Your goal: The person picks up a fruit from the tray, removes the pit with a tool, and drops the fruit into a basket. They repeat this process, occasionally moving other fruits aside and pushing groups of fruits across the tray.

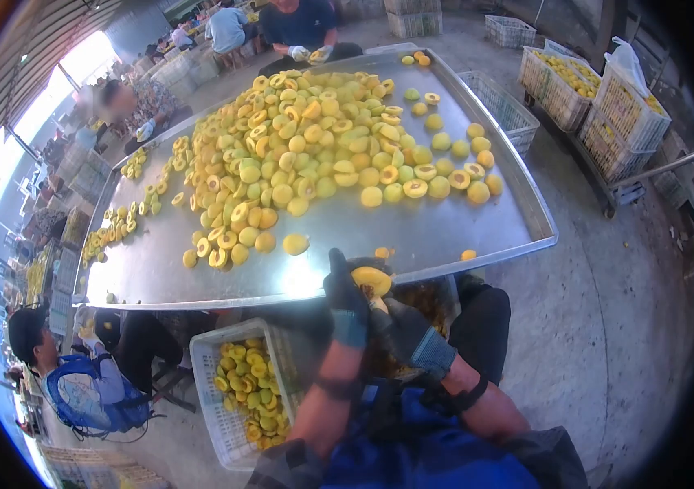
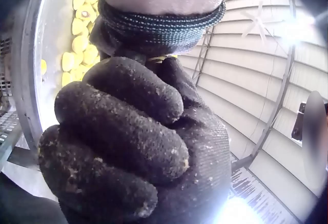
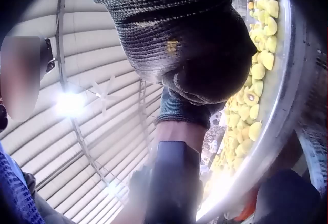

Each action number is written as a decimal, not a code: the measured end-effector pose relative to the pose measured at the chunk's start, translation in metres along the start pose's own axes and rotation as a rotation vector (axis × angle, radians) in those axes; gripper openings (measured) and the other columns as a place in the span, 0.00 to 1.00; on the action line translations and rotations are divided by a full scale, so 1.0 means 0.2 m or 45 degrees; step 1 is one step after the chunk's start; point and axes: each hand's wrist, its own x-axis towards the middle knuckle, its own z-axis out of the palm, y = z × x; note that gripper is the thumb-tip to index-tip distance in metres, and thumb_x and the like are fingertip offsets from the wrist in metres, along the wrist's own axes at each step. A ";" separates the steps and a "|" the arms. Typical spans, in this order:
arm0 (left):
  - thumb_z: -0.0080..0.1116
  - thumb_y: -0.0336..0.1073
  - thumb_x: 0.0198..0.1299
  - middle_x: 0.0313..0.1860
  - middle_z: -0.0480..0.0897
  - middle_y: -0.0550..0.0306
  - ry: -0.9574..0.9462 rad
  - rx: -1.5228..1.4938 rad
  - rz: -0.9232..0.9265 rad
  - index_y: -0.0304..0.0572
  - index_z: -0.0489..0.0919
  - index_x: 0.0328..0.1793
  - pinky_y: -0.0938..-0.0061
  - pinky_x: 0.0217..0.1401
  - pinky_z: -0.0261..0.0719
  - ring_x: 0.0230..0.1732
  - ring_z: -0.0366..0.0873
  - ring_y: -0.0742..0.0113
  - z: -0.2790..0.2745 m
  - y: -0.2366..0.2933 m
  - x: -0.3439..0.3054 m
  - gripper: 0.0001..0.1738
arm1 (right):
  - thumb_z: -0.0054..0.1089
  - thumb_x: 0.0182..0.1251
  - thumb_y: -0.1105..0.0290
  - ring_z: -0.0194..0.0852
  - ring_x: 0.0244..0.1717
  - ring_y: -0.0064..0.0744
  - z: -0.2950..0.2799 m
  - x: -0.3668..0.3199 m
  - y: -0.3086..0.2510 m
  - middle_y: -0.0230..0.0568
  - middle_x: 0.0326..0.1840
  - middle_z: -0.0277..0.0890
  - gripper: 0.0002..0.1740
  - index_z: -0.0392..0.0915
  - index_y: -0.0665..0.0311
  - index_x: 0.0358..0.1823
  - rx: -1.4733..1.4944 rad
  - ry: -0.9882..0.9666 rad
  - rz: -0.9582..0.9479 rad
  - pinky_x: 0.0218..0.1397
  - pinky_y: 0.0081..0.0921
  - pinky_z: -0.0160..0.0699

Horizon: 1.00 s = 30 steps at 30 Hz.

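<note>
In the head view the gloved left hand grips a yellow fruit half, its cut face showing a brown hollow, at the tray's near edge. The gloved right hand is close against it, holding a small pale object at the fruit; what it is cannot be told. Curled fingers of the left hand fill the left wrist view, hiding the fruit. From the right wrist, the right hand looks curled, its fingertips hidden. Many fruit halves are heaped on the metal tray.
Below the tray's near edge stands a white crate of fruit halves; a darker container is partly hidden behind the hands. Other people sit around the tray's left and far sides. Filled crates stand on a cart at right.
</note>
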 end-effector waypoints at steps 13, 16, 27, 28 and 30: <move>0.37 0.64 0.73 0.27 0.83 0.43 -0.387 -0.426 -0.240 0.31 0.81 0.33 0.67 0.35 0.83 0.28 0.82 0.54 -0.15 -0.15 0.10 0.40 | 0.51 0.77 0.55 0.60 0.21 0.16 -0.05 -0.09 0.15 0.26 0.26 0.65 0.16 0.74 0.62 0.48 1.561 -0.525 0.948 0.21 0.16 0.57; 0.38 0.64 0.72 0.33 0.83 0.42 -0.320 -0.730 -0.351 0.31 0.81 0.40 0.66 0.37 0.84 0.31 0.82 0.52 -0.15 -0.17 0.09 0.38 | 0.51 0.77 0.52 0.55 0.16 0.13 -0.07 -0.09 0.21 0.22 0.22 0.60 0.18 0.73 0.62 0.45 2.329 -0.706 1.190 0.16 0.13 0.50; 0.47 0.43 0.72 0.43 0.83 0.51 0.255 0.837 0.662 0.35 0.81 0.47 0.67 0.51 0.83 0.47 0.82 0.62 -1.02 -0.06 0.05 0.19 | 0.49 0.76 0.48 0.79 0.29 0.37 -0.04 -0.30 0.32 0.48 0.26 0.78 0.26 0.81 0.68 0.42 0.247 -0.562 0.705 0.36 0.35 0.75; 0.47 0.36 0.68 0.42 0.83 0.52 0.334 1.110 0.882 0.34 0.82 0.39 0.70 0.45 0.82 0.44 0.82 0.64 -0.99 -0.01 0.04 0.15 | 0.49 0.76 0.48 0.79 0.29 0.38 -0.04 -0.30 0.31 0.49 0.26 0.79 0.26 0.82 0.67 0.41 0.314 -0.583 0.810 0.36 0.35 0.75; 0.51 0.35 0.67 0.41 0.86 0.50 0.816 1.270 0.166 0.37 0.85 0.43 0.66 0.47 0.80 0.44 0.83 0.62 -1.35 0.16 -0.07 0.14 | 0.50 0.76 0.49 0.79 0.28 0.37 -0.01 -0.33 0.35 0.47 0.25 0.79 0.25 0.82 0.67 0.40 0.340 -0.519 0.839 0.35 0.35 0.75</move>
